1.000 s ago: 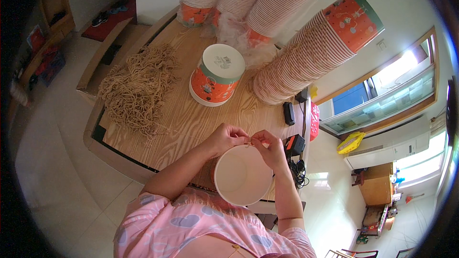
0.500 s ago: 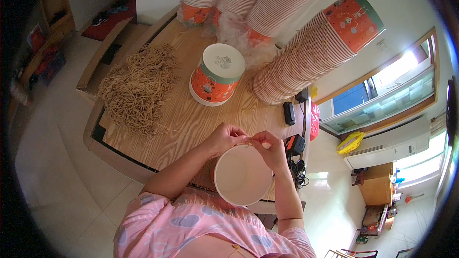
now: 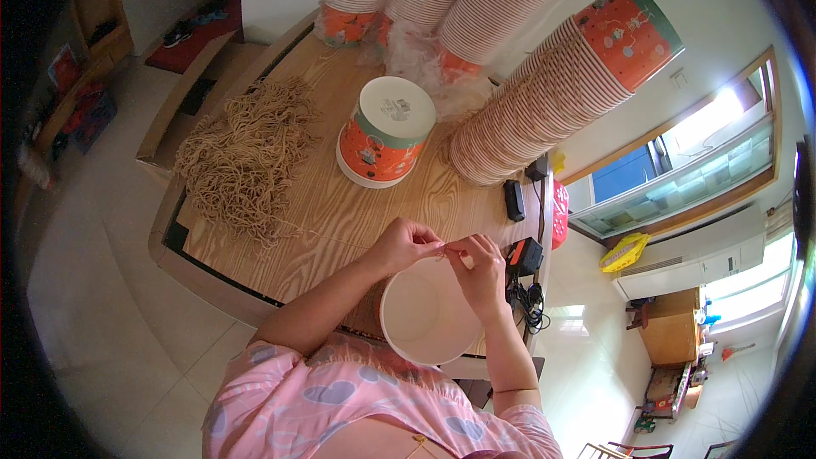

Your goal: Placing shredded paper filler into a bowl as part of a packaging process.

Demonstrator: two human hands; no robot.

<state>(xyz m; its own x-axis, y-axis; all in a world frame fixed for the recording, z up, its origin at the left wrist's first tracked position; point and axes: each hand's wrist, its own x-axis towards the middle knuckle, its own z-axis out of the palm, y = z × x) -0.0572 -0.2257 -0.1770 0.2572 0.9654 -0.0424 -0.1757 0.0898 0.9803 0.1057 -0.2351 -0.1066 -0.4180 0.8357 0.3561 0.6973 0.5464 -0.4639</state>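
Note:
A white-lined paper bucket (image 3: 425, 319) is held close to my body at the table's near edge, its open mouth facing up at me. At its far rim my left hand (image 3: 408, 245) pinches a short bit of tan string, mostly hidden by the fingers. My right hand (image 3: 479, 270) pinches at the same spot, its fingertips nearly meeting the left's. Beyond my left hand lies a loose heap of tan strings (image 3: 246, 161). An orange and green paper bucket (image 3: 388, 151) stands upside down in the middle of the table.
A long leaning stack of nested buckets (image 3: 527, 98), strings hanging along it, rises at the right. Plastic-wrapped bucket stacks (image 3: 442, 0) stand at the back. Black adapters (image 3: 514, 201) and coiled cables (image 3: 530, 306) lie along the table's right edge. A cardboard box (image 3: 174, 110) sits at the left.
My right hand has turned slightly, its fingers bunching closer to the left fingertips. My left hand and the bucket hold nearly the same place.

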